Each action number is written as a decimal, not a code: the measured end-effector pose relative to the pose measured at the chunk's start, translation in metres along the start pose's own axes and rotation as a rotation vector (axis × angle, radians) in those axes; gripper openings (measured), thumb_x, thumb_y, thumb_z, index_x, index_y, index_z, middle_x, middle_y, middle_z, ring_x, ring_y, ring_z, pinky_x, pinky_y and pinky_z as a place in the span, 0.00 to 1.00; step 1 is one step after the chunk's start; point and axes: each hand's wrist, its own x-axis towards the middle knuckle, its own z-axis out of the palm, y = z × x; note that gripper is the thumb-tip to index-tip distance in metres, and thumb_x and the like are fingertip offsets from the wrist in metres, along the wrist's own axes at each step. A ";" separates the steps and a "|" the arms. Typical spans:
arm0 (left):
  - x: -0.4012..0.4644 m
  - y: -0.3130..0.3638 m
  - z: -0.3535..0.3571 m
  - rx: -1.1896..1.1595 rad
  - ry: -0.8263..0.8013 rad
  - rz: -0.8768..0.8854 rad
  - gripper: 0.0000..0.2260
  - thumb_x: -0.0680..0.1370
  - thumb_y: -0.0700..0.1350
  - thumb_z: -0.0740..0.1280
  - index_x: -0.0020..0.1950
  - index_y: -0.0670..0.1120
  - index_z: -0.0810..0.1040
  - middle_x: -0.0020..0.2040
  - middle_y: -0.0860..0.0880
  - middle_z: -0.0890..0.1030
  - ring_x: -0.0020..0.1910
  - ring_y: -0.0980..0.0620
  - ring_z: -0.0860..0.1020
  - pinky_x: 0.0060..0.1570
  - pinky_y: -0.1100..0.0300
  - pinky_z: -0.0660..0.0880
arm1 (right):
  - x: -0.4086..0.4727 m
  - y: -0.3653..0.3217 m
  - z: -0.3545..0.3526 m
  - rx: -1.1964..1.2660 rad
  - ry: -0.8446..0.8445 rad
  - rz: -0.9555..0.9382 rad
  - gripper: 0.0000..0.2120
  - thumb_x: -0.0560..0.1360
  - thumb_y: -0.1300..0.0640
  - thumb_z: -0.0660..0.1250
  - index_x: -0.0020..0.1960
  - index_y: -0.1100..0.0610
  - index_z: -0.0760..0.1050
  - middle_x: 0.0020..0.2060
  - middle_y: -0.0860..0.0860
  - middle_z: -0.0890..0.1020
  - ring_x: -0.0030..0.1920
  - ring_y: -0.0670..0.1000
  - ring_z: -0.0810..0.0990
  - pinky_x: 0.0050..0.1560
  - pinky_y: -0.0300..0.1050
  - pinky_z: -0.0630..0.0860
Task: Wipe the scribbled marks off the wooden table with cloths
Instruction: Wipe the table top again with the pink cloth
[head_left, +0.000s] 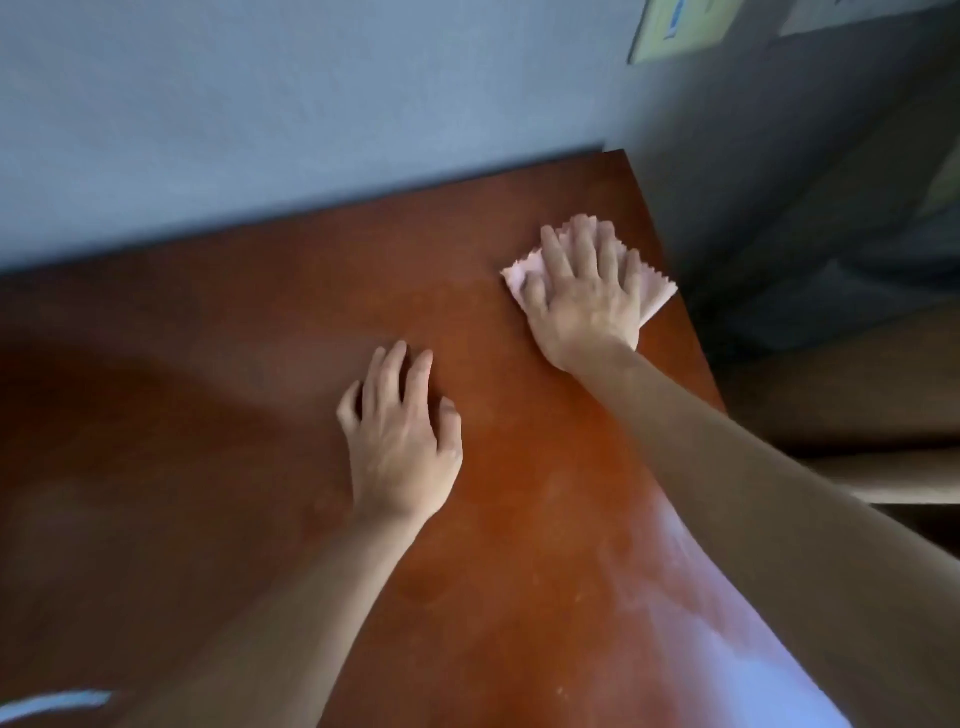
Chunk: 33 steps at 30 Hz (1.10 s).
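Observation:
A reddish-brown wooden table (260, 389) fills most of the view. Near its far right corner lies a pale pink cloth (655, 293) with zigzag edges. My right hand (584, 293) presses flat on that cloth with straight, spread fingers, covering most of it. My left hand (400, 431) rests on the bare wood near the middle of the table, fingers slightly bent and fingertips touching the surface, holding nothing. No scribbled marks stand out on the wood; the image is blurred.
A blue-grey wall (260, 130) runs along the table's far edge. The table's right edge drops off just beyond the cloth, with dark furniture (857, 364) beside it. Bright glare (727, 649) lies on the wood at the lower right.

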 end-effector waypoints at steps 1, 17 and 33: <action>-0.018 -0.007 0.001 0.010 0.002 -0.011 0.24 0.81 0.51 0.58 0.75 0.44 0.72 0.78 0.43 0.69 0.79 0.44 0.63 0.75 0.42 0.58 | 0.010 -0.011 -0.001 0.008 -0.004 0.009 0.30 0.83 0.41 0.39 0.84 0.47 0.47 0.83 0.53 0.44 0.82 0.57 0.40 0.79 0.61 0.38; -0.050 -0.020 0.008 0.075 0.042 0.064 0.24 0.81 0.51 0.56 0.76 0.44 0.72 0.78 0.42 0.69 0.79 0.41 0.63 0.77 0.41 0.57 | 0.020 -0.004 -0.005 -0.033 -0.027 -0.119 0.29 0.84 0.42 0.40 0.84 0.46 0.48 0.83 0.52 0.46 0.82 0.56 0.40 0.80 0.60 0.39; -0.052 -0.020 0.009 0.104 0.011 0.066 0.26 0.82 0.54 0.56 0.77 0.45 0.69 0.80 0.42 0.65 0.80 0.41 0.60 0.77 0.42 0.53 | -0.122 0.007 0.021 -0.050 -0.068 -0.307 0.29 0.84 0.40 0.40 0.83 0.45 0.52 0.83 0.51 0.51 0.83 0.57 0.44 0.80 0.61 0.39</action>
